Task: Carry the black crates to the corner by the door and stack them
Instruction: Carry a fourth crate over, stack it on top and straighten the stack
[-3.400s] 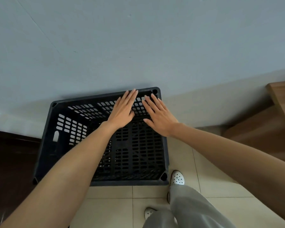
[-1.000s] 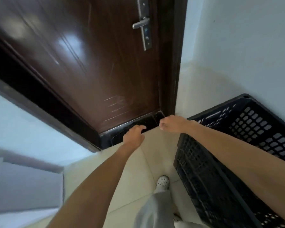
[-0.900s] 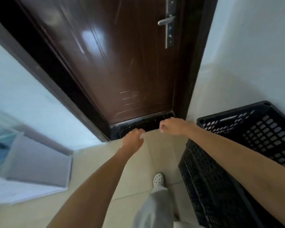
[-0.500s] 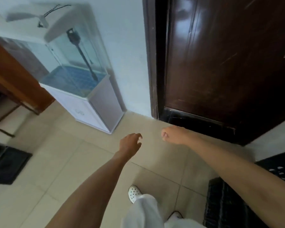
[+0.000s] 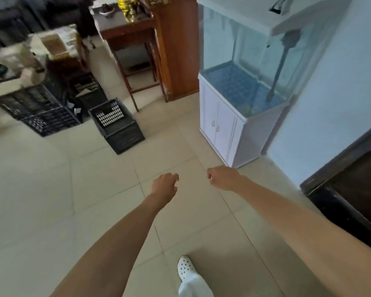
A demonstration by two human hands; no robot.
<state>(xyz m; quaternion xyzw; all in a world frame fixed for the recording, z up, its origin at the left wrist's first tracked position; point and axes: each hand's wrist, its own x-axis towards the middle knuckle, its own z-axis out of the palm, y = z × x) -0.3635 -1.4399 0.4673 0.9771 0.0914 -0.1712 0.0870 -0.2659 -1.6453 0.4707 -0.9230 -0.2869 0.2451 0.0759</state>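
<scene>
Left hand [image 5: 164, 185]: empty, fingers loosely curled, held out over the floor [image 5: 51, 189].
Right hand [image 5: 222, 177]: empty, closed into a loose fist, level with the left, a gap between them.
Crate [image 5: 117, 123]: black, open side up, alone on the tiles, well ahead and to the left of the hands.
Stack [image 5: 35, 108]: more black crates further left, boxes piled on top; blurred.
Tank [image 5: 246, 67]: glass, on a white cabinet [image 5: 221, 133], against the wall to the right.
Counter [image 5: 129, 33]: dark wood, behind the crate, cluttered on top.
Door [image 5: 358, 189]: dark, at the right edge.
Shoe [image 5: 185, 267]: white, perforated, below the hands.
</scene>
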